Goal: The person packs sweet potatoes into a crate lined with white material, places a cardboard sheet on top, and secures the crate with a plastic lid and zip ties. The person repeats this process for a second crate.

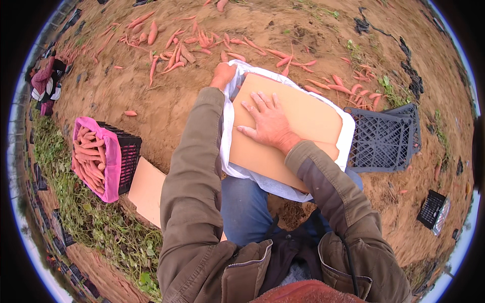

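Note:
In front of my knees sits a container lined with a white cloth-like liner [344,130], its walls hidden by the liner. A brown cardboard sheet [314,113] lies across its top. My left hand [224,74] grips the liner at the far left corner, fingers partly hidden. On the cardboard my right hand [268,123] rests flat, palm down and fingers spread. A sliver of reddish sweet potato shows at the sheet's far left edge.
Loose sweet potatoes [182,53] lie on the soil beyond. At left stands a pink-lined black crate [129,151] full of them, beside another cardboard sheet [147,189] and cut vines [106,227]. Empty black crates [379,138] sit right. A person [43,81] crouches far left.

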{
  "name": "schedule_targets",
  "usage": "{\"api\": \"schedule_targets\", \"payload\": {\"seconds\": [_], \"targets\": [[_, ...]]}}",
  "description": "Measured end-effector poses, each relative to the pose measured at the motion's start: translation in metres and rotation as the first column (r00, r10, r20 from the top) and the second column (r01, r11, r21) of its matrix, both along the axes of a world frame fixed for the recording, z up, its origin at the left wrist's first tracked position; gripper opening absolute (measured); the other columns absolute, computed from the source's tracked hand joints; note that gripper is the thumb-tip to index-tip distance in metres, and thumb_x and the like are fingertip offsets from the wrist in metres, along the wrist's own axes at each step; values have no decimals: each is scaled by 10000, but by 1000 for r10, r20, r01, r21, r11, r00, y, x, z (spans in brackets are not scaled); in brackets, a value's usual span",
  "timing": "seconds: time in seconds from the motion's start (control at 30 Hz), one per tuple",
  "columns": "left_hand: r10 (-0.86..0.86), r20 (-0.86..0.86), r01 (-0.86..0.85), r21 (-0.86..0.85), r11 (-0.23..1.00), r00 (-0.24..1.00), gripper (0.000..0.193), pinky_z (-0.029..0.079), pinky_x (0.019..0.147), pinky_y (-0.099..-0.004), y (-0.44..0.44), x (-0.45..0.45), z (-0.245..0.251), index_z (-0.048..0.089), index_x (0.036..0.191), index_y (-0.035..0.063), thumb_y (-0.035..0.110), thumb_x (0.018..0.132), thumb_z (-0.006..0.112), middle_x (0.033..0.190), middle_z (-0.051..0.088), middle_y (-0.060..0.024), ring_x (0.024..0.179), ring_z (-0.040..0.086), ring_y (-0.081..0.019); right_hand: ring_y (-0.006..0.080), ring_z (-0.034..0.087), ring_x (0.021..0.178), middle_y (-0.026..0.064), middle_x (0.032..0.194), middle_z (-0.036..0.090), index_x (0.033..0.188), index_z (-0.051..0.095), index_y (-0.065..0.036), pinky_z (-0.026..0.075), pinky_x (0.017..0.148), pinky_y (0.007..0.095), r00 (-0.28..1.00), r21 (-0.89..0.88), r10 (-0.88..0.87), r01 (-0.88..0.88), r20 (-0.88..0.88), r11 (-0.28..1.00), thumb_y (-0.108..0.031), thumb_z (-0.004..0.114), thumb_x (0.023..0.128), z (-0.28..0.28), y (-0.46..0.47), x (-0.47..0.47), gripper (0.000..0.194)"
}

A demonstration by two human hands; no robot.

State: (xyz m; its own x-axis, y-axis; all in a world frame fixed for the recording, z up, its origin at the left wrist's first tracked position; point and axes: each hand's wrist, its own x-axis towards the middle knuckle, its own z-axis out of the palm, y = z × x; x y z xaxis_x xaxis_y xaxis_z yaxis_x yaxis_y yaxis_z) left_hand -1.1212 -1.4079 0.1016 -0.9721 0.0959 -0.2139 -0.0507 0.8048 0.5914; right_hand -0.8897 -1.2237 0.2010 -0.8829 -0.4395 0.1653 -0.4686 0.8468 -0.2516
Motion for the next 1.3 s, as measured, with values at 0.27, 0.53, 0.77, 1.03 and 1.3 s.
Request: {"api": "schedule_targets", "payload": {"seconds": [0.27, 0.53, 0.77, 1.03, 1.3], "targets": [[-7, -266, 182, 641, 745, 964, 494, 533, 982, -379, -2, 46, 51, 715, 1287, 15, 405, 984, 692, 1271, 729, -155, 1183, 687, -266, 394, 376, 1503, 214, 1597, 437, 1501, 557, -112, 204, 1242, 640, 1000, 9, 0, -1, 11, 1000, -677, 562, 948, -1, 2, 1, 791], [-94, 448, 20, 168, 986, 889, 790, 632, 797, -391, -61, 97, 129, 671, 1251, -84, 563, 821, 813, 1121, 733, -202, 984, 730, -280, 389, 372, 1508, 209, 1595, 438, 1507, 549, -112, 203, 1244, 635, 1000, 24, -3, 3, 11, 1000, -679, 559, 953, -3, 2, 2, 793], [-59, 284, -31, 304, 952, 957, 223, 583, 566, -344, -47, 132, 142, 681, 920, -51, 169, 901, 649, 795, 698, -94, 639, 689, -199, 415, 397, 1465, 202, 1525, 480, 1491, 551, -109, 207, 1229, 651, 999, -43, 1, -3, -38, 999, -675, 584, 925, -3, 2, 3, 801], [264, 75, -270, 420, 866, 962, 362, 583, 634, -311, -52, 181, 157, 661, 1102, -62, 265, 952, 686, 857, 705, -83, 688, 680, -158, 404, 368, 1511, 217, 1605, 432, 1505, 544, -91, 206, 1243, 638, 999, 37, 0, -1, 35, 999, -703, 542, 951, -2, 4, 5, 826], [230, 62, -238, 250, 939, 971, 327, 547, 676, -331, -55, 171, 130, 730, 1145, -17, 227, 932, 688, 879, 740, -83, 741, 686, -142, 420, 386, 1479, 210, 1540, 464, 1478, 548, -106, 192, 1233, 664, 1000, -32, 5, -5, 2, 999, -678, 594, 915, -9, 4, 3, 804]]}}
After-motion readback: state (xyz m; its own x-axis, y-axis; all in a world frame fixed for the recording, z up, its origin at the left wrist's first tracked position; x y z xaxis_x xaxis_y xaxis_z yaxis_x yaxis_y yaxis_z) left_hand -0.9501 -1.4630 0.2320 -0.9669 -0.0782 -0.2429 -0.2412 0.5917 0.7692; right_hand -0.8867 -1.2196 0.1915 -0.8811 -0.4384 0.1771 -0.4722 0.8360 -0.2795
